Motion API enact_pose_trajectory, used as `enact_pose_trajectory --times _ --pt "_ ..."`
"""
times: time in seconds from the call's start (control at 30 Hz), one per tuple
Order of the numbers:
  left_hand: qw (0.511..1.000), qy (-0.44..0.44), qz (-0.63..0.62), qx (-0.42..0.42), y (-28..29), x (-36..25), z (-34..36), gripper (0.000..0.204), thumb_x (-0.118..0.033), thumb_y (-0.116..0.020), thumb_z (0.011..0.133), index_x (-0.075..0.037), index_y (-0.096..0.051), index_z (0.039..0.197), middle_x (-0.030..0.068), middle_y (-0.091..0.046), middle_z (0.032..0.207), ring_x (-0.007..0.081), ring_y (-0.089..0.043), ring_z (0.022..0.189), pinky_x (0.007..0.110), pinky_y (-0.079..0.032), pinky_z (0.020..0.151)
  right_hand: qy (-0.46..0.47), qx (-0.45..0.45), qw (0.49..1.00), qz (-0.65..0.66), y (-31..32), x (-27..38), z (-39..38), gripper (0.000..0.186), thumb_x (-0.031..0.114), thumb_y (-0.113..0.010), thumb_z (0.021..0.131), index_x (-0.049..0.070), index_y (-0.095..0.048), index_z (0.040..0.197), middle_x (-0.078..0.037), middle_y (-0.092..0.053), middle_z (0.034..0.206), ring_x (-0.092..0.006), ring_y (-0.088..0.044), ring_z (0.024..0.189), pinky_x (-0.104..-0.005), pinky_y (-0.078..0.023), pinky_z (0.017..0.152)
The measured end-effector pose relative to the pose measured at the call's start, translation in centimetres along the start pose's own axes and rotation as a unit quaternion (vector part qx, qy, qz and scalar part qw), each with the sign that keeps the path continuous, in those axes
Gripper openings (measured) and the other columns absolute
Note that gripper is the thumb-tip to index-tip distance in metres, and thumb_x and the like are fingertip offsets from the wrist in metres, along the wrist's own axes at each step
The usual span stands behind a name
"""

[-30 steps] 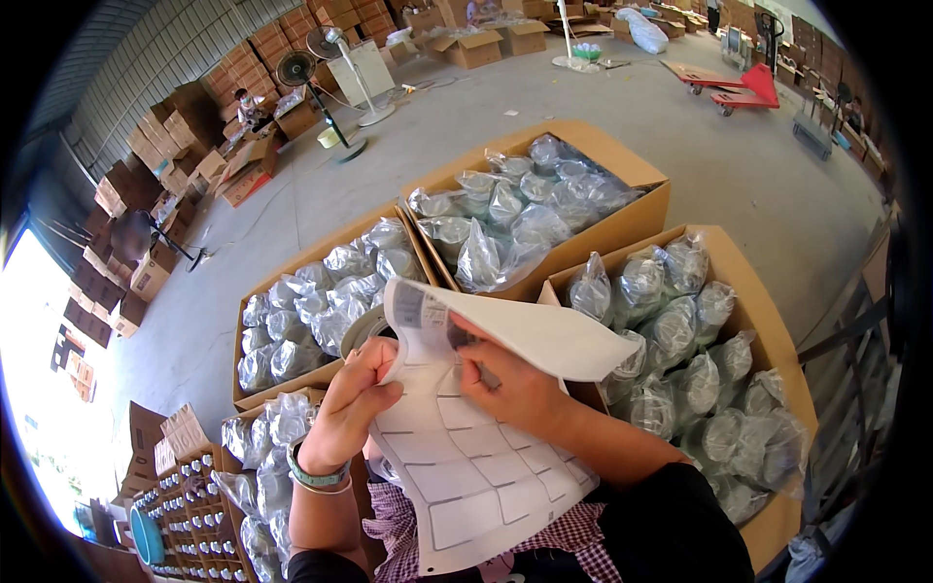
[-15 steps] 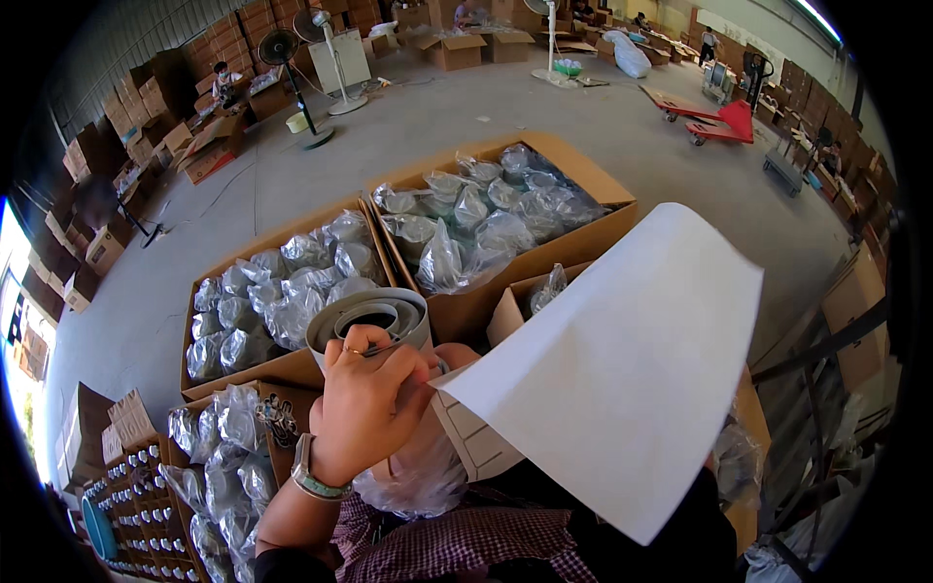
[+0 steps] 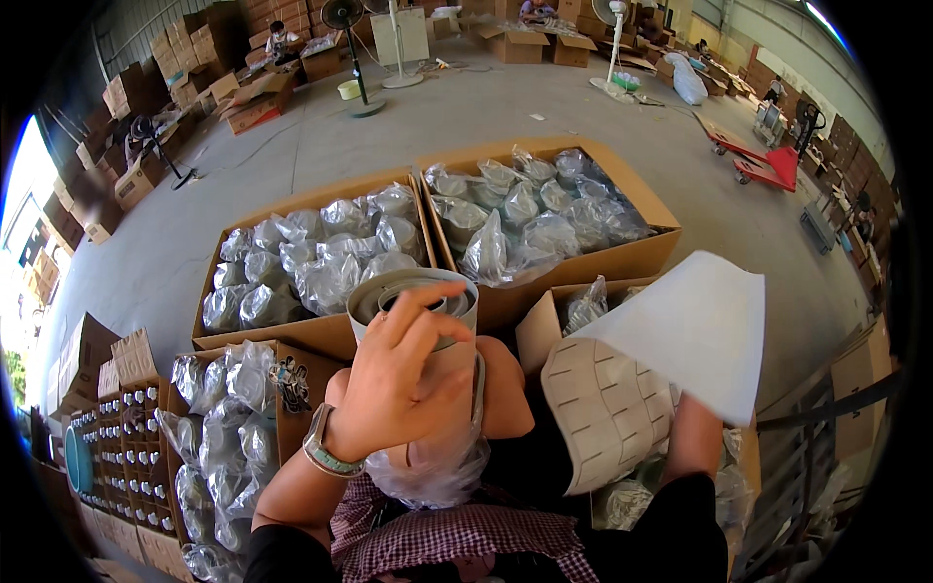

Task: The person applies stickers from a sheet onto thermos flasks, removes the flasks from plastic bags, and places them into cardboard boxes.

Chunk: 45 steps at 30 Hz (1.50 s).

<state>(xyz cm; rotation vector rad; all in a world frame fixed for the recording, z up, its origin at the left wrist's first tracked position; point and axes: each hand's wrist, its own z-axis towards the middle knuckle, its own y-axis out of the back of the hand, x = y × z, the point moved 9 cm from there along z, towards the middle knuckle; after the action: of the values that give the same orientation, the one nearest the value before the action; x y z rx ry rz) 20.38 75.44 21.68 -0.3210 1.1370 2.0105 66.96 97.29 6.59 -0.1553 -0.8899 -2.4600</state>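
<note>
Between my knees stands a pale cylinder with smaller rings nested inside its top. Clear plastic bunches around its lower part. My left hand is over the near side of the cylinder, its fingers apart and crossing the rim; nothing shows in its grip. To the right, a curled paper sheet hangs in the air, white at the top. A cream part with rows of dark dashes bends down below; whether this is one sheet or two is unclear. My right forearm rises behind the paper, which hides my right hand.
Cardboard boxes ahead and a box at lower left hold plastic-wrapped pieces. A smaller box stands beyond the paper. At far left is a rack of partitioned cartons. A red pallet truck and fans stand farther off.
The paper has swung right, away from the cylinder, and its dashed cream part now shows much more. My left hand's fingers have spread from a closer pinch. The view has shifted left.
</note>
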Motion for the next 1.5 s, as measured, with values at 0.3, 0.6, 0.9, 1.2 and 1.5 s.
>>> enact_pose_trajectory --times 0.3,0.6,0.9,1.2,1.5 --pt "0.991 0.088 0.019 0.102 2.6 9.6 0.3 0.044 -0.028 -0.084 0.078 -0.005 -0.068 0.111 0.01 -0.065 0.117 0.0361 -0.057 0.115 0.044 -0.044 0.102 -0.249 0.344 0.889 -0.172 -8.6 -9.3 -12.1 0.028 0.026 -0.064 0.088 0.003 -0.074 0.101 -0.025 -0.069 0.109 -0.0435 -0.067 0.101 -0.0514 -0.054 0.087" --pt "0.997 -0.062 0.026 -0.048 1.3 7.9 -3.1 0.022 -0.006 -0.077 0.078 -0.012 -0.069 0.098 0.0086 -0.059 0.133 0.0275 -0.052 0.123 0.054 -0.019 0.12 0.118 -0.105 0.975 0.154 3.7 32.3 7.1 0.015 0.006 -0.064 0.082 0.006 -0.061 0.097 -0.011 -0.065 0.095 -0.0331 -0.062 0.084 -0.044 -0.047 0.075" --pt "0.993 -0.058 0.05 -0.087 1.4 7.2 -3.7 0.018 -0.015 -0.071 0.078 -0.014 -0.077 0.095 0.0071 -0.056 0.133 0.0315 -0.047 0.128 0.06 -0.015 0.121 0.33 0.053 0.906 0.26 2.5 51.1 -0.5 0.012 0.01 -0.068 0.08 0.012 -0.065 0.091 -0.001 -0.066 0.085 -0.0178 -0.068 0.09 -0.0426 -0.04 0.097" --pt "0.995 -0.031 0.037 -0.091 0.9 8.3 -4.6 0.031 -0.014 -0.07 0.08 -0.014 -0.068 0.111 0.0072 -0.055 0.132 0.0321 -0.045 0.131 0.058 -0.013 0.122 0.462 -0.045 0.871 0.161 1.4 52.9 4.5 0.017 0.008 -0.068 0.085 0.014 -0.069 0.101 0.001 -0.062 0.087 -0.0166 -0.064 0.085 -0.0445 -0.041 0.098" --pt "0.993 -0.051 0.003 -0.106 1.7 8.1 -4.6 0.04 -0.019 -0.073 0.079 -0.014 -0.068 0.118 0.0079 -0.056 0.13 0.033 -0.047 0.126 0.059 -0.017 0.121 0.449 0.042 0.845 0.289 2.7 48.9 -0.4 0.039 0.045 -0.079 0.087 0.014 -0.066 0.107 0.0 -0.065 0.105 -0.0222 -0.063 0.103 -0.048 -0.046 0.097"
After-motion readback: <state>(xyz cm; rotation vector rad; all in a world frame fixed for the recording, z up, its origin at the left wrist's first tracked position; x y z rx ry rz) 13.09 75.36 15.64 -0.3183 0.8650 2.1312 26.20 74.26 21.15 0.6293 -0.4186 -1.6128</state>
